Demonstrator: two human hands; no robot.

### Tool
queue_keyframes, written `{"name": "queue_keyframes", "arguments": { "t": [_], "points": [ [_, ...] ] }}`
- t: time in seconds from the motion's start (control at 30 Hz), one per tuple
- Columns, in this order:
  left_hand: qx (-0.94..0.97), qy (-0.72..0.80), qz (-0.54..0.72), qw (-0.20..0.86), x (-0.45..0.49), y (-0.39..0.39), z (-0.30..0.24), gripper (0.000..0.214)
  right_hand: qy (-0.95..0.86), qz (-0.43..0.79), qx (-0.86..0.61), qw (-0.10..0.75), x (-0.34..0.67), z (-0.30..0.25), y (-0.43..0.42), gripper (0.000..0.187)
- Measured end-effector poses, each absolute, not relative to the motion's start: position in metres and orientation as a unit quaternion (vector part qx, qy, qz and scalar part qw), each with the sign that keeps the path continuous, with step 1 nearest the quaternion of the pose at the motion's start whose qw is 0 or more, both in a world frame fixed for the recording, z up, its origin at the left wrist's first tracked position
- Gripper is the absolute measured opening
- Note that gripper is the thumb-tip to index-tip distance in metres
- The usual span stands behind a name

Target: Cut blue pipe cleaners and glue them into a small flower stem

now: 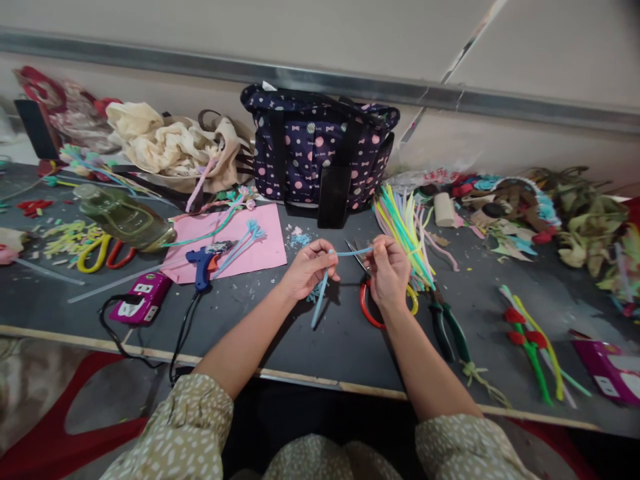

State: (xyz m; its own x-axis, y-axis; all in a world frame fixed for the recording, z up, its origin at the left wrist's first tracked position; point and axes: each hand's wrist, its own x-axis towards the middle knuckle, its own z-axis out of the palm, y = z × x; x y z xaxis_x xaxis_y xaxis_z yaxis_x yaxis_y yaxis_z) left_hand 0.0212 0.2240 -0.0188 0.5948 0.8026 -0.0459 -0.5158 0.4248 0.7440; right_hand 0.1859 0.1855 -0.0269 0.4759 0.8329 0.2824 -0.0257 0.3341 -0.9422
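Observation:
My left hand [309, 269] and my right hand [388, 269] both pinch one light blue pipe cleaner [321, 292] above the dark table [280, 333]. The strand runs level between the two hands, bends at my left fingers and hangs down toward the table. Under my right hand lie scissors with red and yellow handles [369, 312]. A fan of coloured pipe cleaners [405, 230] lies just beyond my right hand.
A dark dotted bag [320, 143] stands at the back. On the left lie a pink sheet [250, 250], a blue glue gun [204, 263], a pink power strip [141, 298] and a green bottle [125, 217]. Green-handled pliers [447, 323] and pipe-cleaner flowers [533, 343] lie right.

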Motion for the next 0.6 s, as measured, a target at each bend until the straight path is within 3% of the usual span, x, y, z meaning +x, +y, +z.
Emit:
{"name": "queue_keyframes", "arguments": {
  "t": [0.4,0.6],
  "points": [
    [0.336,0.184,0.399,0.833,0.0178,0.2266,-0.0202,0.028,-0.383,0.35,-0.458,0.722,0.183,-0.0248,0.1842,0.019],
    [0.342,0.204,0.411,0.82,0.0194,0.2266,-0.0209,0.028,-0.442,0.327,-0.475,0.687,0.1801,-0.0274,0.1829,0.029]
  ]
}}
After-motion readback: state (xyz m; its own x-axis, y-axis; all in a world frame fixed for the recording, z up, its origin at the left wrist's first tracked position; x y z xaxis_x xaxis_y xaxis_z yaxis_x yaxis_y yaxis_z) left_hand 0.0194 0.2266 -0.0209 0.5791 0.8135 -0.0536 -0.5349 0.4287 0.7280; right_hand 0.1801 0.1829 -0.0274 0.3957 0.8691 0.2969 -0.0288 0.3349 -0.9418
